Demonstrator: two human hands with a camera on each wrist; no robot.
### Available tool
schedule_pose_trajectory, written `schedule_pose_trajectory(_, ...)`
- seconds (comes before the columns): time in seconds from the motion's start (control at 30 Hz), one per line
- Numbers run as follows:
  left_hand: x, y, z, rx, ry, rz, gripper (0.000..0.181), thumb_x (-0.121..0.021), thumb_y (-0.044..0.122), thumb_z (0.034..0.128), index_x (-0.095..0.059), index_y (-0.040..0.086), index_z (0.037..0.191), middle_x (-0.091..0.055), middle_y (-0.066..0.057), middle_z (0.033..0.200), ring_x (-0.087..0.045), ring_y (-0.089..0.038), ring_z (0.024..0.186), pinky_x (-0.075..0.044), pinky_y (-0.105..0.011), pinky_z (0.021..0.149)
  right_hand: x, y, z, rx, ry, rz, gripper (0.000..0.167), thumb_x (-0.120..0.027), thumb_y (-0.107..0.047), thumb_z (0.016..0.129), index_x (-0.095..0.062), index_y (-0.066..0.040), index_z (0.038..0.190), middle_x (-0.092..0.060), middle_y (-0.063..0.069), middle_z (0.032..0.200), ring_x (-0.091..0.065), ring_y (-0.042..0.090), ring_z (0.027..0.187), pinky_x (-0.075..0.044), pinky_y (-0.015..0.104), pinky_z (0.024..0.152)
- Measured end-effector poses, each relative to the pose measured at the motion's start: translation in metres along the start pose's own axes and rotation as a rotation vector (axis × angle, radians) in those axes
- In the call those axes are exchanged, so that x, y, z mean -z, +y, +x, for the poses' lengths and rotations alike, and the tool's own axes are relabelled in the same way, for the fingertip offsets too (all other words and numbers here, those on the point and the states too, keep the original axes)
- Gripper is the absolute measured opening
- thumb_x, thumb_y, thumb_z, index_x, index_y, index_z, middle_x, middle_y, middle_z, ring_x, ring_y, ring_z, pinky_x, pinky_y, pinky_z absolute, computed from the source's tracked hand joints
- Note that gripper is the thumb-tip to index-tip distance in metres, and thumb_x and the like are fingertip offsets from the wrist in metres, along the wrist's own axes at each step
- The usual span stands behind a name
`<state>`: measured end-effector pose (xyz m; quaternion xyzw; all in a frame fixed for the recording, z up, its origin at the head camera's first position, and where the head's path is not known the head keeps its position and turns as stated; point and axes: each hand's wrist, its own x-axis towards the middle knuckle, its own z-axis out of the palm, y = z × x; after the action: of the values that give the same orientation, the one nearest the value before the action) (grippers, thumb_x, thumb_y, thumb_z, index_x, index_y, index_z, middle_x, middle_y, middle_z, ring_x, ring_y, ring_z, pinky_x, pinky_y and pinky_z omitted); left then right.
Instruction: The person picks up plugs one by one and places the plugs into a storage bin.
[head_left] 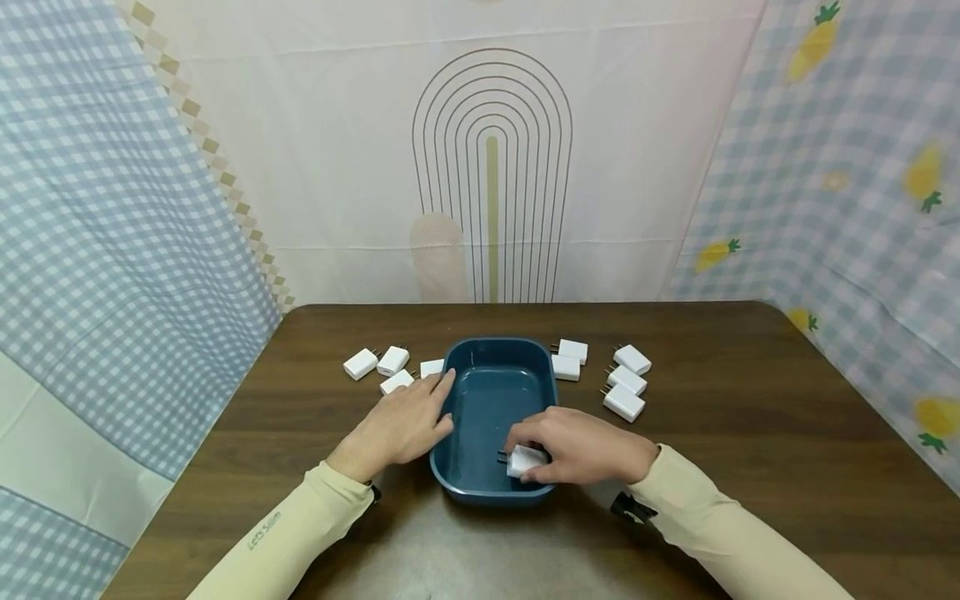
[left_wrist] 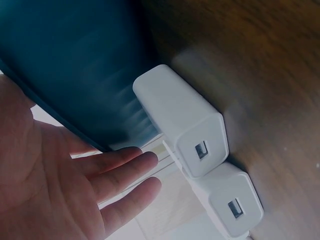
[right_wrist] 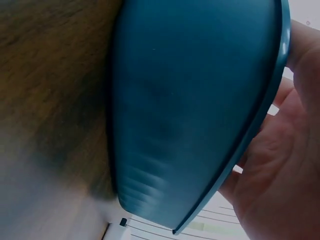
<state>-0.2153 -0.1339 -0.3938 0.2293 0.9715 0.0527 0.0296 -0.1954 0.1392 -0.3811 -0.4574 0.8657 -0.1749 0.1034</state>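
A deep blue plastic tub [head_left: 495,400] stands on the table, its floor showing between the two hands. Over its near right corner my right hand [head_left: 577,446] pinches a white USB wall charger [head_left: 526,461], prongs pointing left. In the right wrist view the tub wall [right_wrist: 185,100] hides that charger, and only part of the right hand [right_wrist: 285,160] shows behind the rim. My left hand [head_left: 401,417] lies at the tub's left rim with its fingers extended, holding nothing. Two chargers, one nearer [left_wrist: 180,120] and one behind [left_wrist: 230,200], lie beside it in the left wrist view.
Several white chargers [head_left: 361,364] lie left of the tub, one partly hidden by its rim [head_left: 432,367]. Several more [head_left: 624,402] lie to the right, two of them [head_left: 566,367] close against the tub. Brown wooden tabletop [head_left: 720,417] surrounds everything, with hanging cloth [head_left: 337,167] behind.
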Motion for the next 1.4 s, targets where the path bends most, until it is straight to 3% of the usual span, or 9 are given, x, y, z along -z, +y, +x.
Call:
schedule_pose_trajectory(0.7, 0.001, 0.0, 0.001, -0.001, -0.02, -0.018, 0.068, -0.047, 0.034, 0.1014, -0.027, 0.007, 0.16, -0.042, -0.014, 0.159, -0.042, -0.028, 0.147, -0.037, -0.05, 0.118, 0.001, -0.005, 0.018, -0.041, -0.162, -0.091, 0.02, -0.08, -0.024, 0.087, -0.075, -0.021, 0.106, -0.069, -0.012, 0.087, -0.054, 0.0, 0.07, -0.049, 0.018, 0.067)
schedule_pose_trajectory(1.4, 0.001, 0.0, 0.001, -0.007, -0.012, -0.016, 0.068, -0.047, 0.033, 0.1009, -0.027, 0.006, 0.16, -0.044, -0.015, 0.158, -0.044, -0.029, 0.145, -0.038, -0.05, 0.117, -0.001, -0.006, 0.019, -0.044, -0.123, -0.098, 0.016, -0.079, -0.027, 0.088, -0.078, -0.021, 0.102, -0.067, -0.011, 0.086, -0.054, 0.001, 0.074, -0.048, 0.018, 0.067)
